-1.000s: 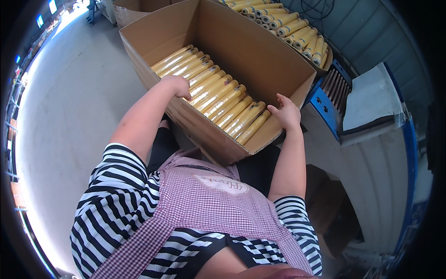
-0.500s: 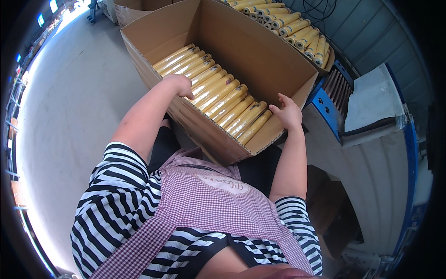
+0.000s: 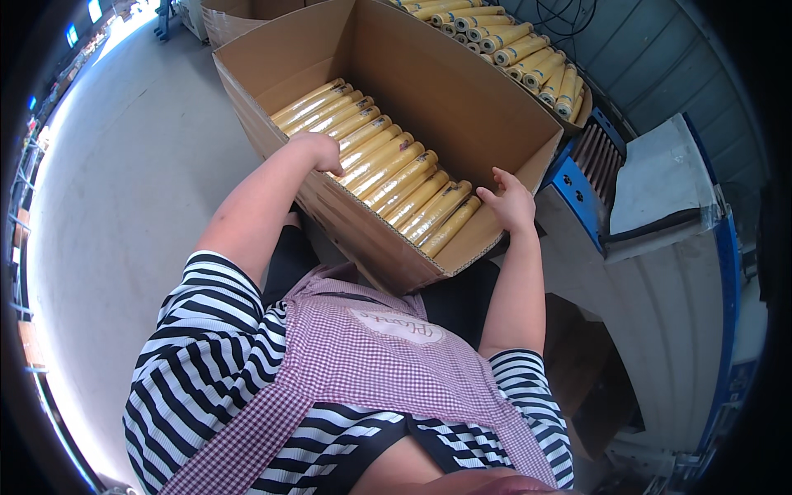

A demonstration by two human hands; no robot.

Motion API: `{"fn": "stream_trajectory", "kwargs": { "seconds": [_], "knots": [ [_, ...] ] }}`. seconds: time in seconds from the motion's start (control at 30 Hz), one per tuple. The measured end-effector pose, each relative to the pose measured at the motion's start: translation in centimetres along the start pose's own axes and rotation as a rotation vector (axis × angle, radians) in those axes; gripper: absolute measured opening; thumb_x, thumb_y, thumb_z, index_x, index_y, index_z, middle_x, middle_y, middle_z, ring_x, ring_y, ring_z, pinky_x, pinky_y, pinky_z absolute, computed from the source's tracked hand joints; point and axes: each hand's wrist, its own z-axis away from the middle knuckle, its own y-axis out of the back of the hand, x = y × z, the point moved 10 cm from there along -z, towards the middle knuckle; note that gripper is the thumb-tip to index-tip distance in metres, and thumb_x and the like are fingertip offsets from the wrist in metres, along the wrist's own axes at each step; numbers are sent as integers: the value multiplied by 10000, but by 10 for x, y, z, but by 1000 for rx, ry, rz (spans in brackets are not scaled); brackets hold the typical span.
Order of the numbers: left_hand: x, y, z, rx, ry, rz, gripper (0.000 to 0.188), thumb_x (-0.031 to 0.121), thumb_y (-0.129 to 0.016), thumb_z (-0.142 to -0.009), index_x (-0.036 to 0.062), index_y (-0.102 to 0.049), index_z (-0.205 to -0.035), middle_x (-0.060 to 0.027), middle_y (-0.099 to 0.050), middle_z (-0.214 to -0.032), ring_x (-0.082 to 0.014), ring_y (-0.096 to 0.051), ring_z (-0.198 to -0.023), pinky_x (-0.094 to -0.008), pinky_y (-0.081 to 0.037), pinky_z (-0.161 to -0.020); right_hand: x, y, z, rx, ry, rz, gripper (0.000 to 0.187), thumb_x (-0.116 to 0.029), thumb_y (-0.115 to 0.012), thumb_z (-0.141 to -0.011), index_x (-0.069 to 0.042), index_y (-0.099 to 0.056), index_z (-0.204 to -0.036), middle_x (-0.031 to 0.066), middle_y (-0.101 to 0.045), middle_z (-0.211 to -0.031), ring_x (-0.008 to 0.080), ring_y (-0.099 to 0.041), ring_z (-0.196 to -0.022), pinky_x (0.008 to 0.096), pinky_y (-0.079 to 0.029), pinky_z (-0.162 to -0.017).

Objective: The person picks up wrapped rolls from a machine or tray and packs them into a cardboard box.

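Note:
A large open cardboard box (image 3: 450, 82) stands before me. In it lies a row of yellow, shiny rolls (image 3: 384, 177), tube-like and side by side, seemingly wrapped in clear film. My left hand (image 3: 320, 151) reaches over the near wall onto the middle of the row; its fingers point down and are mostly hidden, so I cannot tell whether they grip a roll. Over the right end of the box is my right hand (image 3: 513, 205), fingers apart and holding nothing, beside the last roll of the row.
Behind the box, a pile of yellow rolls (image 3: 516, 49) with hollow ends lies against a grey panelled wall (image 3: 660, 62). To the right stands a blue-sided machine (image 3: 577, 186) with rollers and a pale sheet on top. Grey floor (image 3: 140, 181) stretches left. Another carton (image 3: 227, 25) sits behind.

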Motion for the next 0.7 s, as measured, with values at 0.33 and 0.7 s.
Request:
{"fn": "stream_trajectory", "kwargs": {
  "seconds": [0.33, 0.7],
  "knots": [
    [7, 0, -9, 7, -37, -28, 570, 558, -694, -866, 139, -706, -1253, -63, -684, -1301, -274, -634, -1211, -415, -499, -1002, 11, 2, 2, -1, -17, -9, 653, -380, -815, -808, -129, -615, -1376, 94, -688, -1284, 235, -659, -1170, 366, -510, -1009],
    [12, 11, 4, 25, 20, 29, 645, 477, -728, -859, 178, -593, -1414, -62, -641, -1374, -249, -606, -1259, -380, -467, -1066, 2, 3, 0, -15, 22, -15, 594, -381, -781, -820, -113, -647, -1333, 110, -669, -1312, 287, -619, -1223, 391, -463, -1068]
  ]
}}
